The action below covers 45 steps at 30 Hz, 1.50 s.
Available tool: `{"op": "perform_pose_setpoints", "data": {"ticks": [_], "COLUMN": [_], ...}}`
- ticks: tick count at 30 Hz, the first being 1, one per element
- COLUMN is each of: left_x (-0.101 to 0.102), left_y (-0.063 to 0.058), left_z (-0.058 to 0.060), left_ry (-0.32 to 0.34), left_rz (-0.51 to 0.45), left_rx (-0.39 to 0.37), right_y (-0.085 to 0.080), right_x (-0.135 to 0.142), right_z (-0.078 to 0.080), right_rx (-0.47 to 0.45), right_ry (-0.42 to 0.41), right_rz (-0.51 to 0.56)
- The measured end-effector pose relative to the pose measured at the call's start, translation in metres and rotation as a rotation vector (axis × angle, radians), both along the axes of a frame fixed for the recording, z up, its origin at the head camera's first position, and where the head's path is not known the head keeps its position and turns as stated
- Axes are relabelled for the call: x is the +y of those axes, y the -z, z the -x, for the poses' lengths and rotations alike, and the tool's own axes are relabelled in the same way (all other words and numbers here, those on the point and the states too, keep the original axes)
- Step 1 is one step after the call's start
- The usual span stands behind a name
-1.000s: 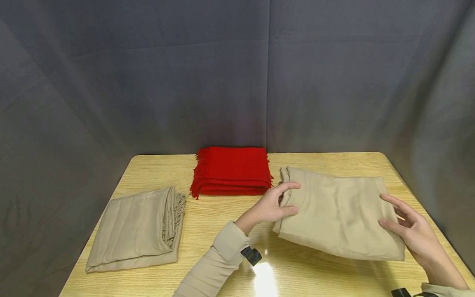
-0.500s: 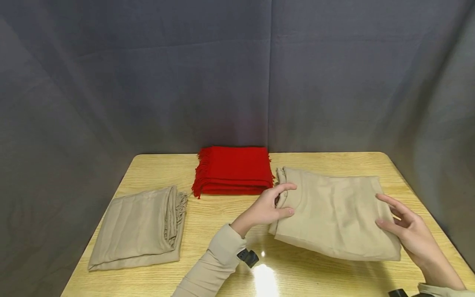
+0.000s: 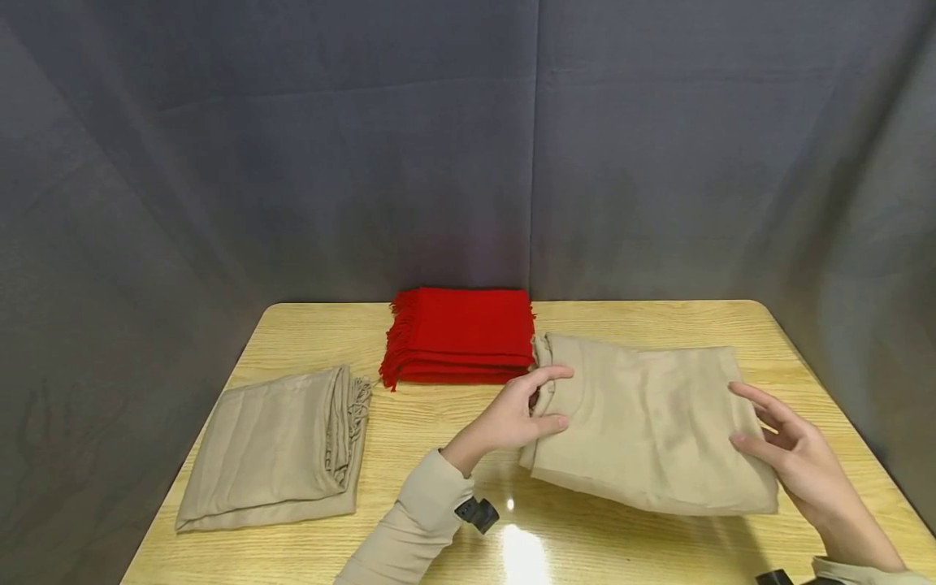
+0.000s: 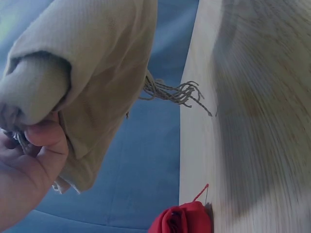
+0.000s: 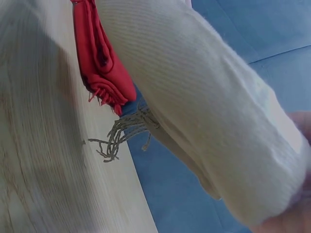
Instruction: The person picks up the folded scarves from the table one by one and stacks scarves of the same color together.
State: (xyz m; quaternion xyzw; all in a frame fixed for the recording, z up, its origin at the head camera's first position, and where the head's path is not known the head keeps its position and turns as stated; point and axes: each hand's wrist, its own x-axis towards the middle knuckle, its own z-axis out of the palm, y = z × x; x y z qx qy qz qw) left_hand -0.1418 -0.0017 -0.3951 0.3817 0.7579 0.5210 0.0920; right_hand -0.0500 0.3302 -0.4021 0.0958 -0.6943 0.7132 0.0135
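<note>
A folded beige scarf (image 3: pixel 643 422) is held up over the right half of the table, its front edge raised above the wood. My left hand (image 3: pixel 515 414) grips its left end, thumb on top and other fingers partly hidden in the layers. At the right end, my right hand (image 3: pixel 797 455) pinches the edge between thumb and fingers. Seen from the left wrist, the scarf (image 4: pixel 107 58) hangs in thick folds with twisted fringe (image 4: pixel 170 92) dangling below. The right wrist view shows the rounded fold of the scarf (image 5: pixel 204 97) close up, my right hand (image 5: pixel 291 213) at its end.
A folded red scarf (image 3: pixel 471 325) with fringe lies at the back middle of the wooden table (image 3: pixel 329 333), close to the held scarf's left end. Another folded beige scarf (image 3: pixel 270 447) lies at the left. A grey curtain (image 3: pixel 366 162) surrounds the back and sides.
Both hands have moved slightly left with the beige scarf between them, its left end now overlapping the red scarf's right corner in the head view. The grips look the same.
</note>
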Motion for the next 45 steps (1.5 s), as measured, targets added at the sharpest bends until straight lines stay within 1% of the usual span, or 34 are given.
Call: {"op": "perform_pose_setpoints", "data": {"ticks": [7,18,25,32,39,45], "left_x": [-0.008,-0.019,-0.025,-0.028,-0.032,-0.036], "left_y": [0.002,0.007,0.008,0.006,0.008,0.009], "left_z": [-0.002,-0.004,-0.006,-0.007,-0.008,-0.007], "left_ry": [-0.012,-0.039,-0.04,-0.021,-0.024,-0.02], "left_rz": [-0.01,0.003,0.012,0.028,0.047,0.057], "left_rx": [0.001,-0.018,-0.04,-0.025,-0.021,-0.011], "right_y": [0.002,0.006,0.008,0.007,0.006,0.01], "right_x": [-0.006,-0.015,-0.018,-0.021,-0.025,-0.028], "right_z": [0.002,0.004,0.005,0.005,0.004,0.005], "right_rx": [0.028,0.029,0.025,0.029,0.041,0.04], "right_ry": [-0.022,-0.007,0.003,0.004,-0.009,-0.006], "right_rz": [0.002,-0.041,-0.138,-0.183,-0.213,-0.25]}}
